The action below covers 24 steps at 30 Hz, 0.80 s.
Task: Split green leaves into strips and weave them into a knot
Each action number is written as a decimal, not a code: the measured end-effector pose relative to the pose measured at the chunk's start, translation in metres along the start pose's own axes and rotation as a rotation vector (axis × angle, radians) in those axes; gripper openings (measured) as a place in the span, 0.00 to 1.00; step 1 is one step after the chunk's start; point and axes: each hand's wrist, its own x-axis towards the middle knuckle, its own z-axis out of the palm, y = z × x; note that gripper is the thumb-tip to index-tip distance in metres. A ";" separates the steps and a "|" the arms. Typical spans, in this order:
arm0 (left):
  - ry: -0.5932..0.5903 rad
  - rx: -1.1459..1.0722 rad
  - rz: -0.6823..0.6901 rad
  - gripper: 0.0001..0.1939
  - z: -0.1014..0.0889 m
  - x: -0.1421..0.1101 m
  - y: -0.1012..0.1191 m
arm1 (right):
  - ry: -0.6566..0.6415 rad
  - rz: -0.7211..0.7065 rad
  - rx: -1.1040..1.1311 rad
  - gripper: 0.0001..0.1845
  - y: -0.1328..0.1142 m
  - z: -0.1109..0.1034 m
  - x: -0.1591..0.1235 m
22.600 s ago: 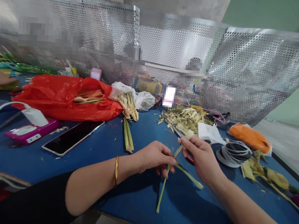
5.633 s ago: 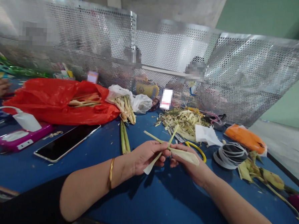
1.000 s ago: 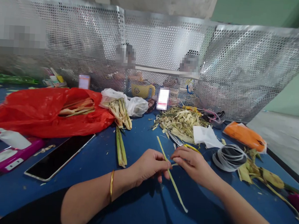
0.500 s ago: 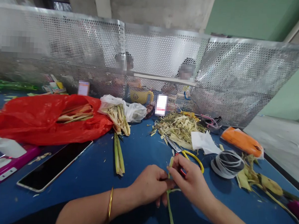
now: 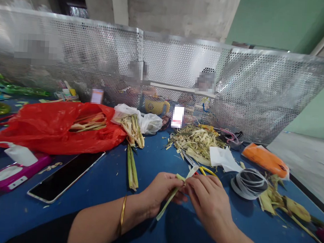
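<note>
My left hand (image 5: 158,192), a gold bangle on its wrist, is closed on a narrow pale-green leaf strip (image 5: 166,206). One end of the strip slants down past the fingers. My right hand (image 5: 211,196) meets it at the fingertips, pinching the strip where a flat whitish end (image 5: 192,171) sticks up. The fingers hide how the pieces cross. Just beyond the right hand lie scissors (image 5: 208,171) with yellow and red handles, partly covered by that hand. Ahead of the left hand are trimmed green stalks (image 5: 132,169) on the blue table (image 5: 151,161).
A heap of leaf scraps (image 5: 195,139) lies behind the scissors, beside a white tissue (image 5: 225,158). Rightward are a ribbon roll (image 5: 249,184) and an orange packet (image 5: 265,160). Leftward sit a phone (image 5: 66,176), purple power strip (image 5: 19,172) and red bag (image 5: 50,130). A perforated metal screen (image 5: 176,57) stands behind.
The strip has swung from hanging straight down to slanting down-left. My right hand has turned and moved slightly right, its back now facing up. The view has shifted a little.
</note>
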 end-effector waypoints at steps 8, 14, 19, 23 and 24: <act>-0.045 -0.112 0.040 0.14 -0.003 0.000 0.002 | -0.020 0.012 -0.015 0.11 0.001 0.002 -0.001; -0.032 -0.108 0.089 0.11 -0.001 0.001 0.001 | -0.099 -0.101 -0.005 0.11 -0.005 0.007 -0.001; -0.062 -0.067 0.108 0.11 -0.001 0.000 -0.001 | -0.194 -0.321 -0.053 0.11 -0.012 0.013 -0.003; -0.059 -0.017 0.124 0.13 -0.001 -0.002 0.001 | -0.067 -0.079 0.120 0.10 -0.004 0.009 -0.003; -0.037 -0.004 0.120 0.13 -0.001 -0.002 0.003 | -0.028 0.052 0.191 0.10 0.000 0.008 -0.002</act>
